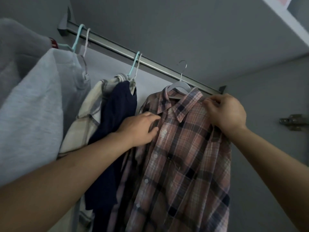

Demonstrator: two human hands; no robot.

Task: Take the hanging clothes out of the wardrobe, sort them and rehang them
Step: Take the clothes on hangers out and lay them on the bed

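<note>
A pink and navy plaid shirt point(182, 158) hangs on a white hanger point(179, 87) whose metal hook is up by the wardrobe rail point(150, 61); I cannot tell if it rests on the rail. My right hand point(225, 112) pinches the shirt's right shoulder near the collar. My left hand point(142, 127) grips the shirt's left front panel beside the button placket. To the left hang a navy garment point(115, 124) and a cream checked shirt point(87, 118) on teal and white hangers.
Farther left hang a light grey sweatshirt point(33, 114) and a darker grey fleece point(18, 41). The wardrobe's grey right wall carries a metal door hinge point(293, 122). The rail ends in a bracket point(222, 89) close behind my right hand.
</note>
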